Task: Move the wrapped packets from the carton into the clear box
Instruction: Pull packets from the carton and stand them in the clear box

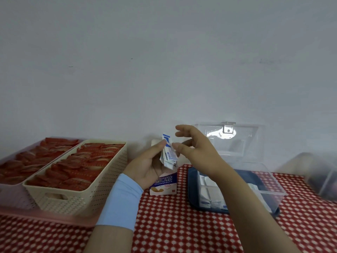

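Note:
My left hand (148,166), with a light blue wristband, grips a bunch of white and blue wrapped packets (168,153) above the small white and purple carton (164,184). The carton stands on the red checked cloth. My right hand (195,148) hovers just right of the packets, thumb and a finger at their edge, the other fingers spread. The clear box (269,189) sits to the right with its lid (237,141) raised against the wall. Several white packets (207,190) lie inside it.
A cream perforated basket (76,181) full of red wrapped items stands at the left, beside a pink tray (11,190) with more of them. Another clear container (321,178) is blurred at the far right. A grey wall runs behind everything.

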Demonstrator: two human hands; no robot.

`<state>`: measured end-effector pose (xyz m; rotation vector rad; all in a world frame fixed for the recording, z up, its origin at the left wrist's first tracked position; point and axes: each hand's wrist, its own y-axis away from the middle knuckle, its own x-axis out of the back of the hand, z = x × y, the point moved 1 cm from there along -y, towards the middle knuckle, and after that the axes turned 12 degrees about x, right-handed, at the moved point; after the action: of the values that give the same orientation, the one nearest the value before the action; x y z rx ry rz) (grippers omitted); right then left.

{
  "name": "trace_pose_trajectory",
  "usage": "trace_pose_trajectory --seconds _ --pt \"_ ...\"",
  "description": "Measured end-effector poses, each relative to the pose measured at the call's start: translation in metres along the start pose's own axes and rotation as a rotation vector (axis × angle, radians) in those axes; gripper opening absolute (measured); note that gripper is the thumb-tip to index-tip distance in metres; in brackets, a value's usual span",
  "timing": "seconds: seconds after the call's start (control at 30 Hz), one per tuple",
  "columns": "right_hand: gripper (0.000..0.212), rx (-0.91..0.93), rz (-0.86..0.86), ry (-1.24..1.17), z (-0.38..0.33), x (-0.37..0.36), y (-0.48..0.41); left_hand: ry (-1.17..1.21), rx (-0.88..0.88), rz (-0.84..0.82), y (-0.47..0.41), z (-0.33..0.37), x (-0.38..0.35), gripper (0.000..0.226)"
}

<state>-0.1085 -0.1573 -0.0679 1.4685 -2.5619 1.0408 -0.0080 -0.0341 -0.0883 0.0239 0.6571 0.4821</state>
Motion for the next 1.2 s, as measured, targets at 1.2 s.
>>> trace_pose_trajectory --seconds 1.2 --pt "0.049 0.163 -0.265 0.227 -0.010 0.002 0.010 -0.148 -0.003 -0.143 0.003 -0.008 -0.003 0.037"
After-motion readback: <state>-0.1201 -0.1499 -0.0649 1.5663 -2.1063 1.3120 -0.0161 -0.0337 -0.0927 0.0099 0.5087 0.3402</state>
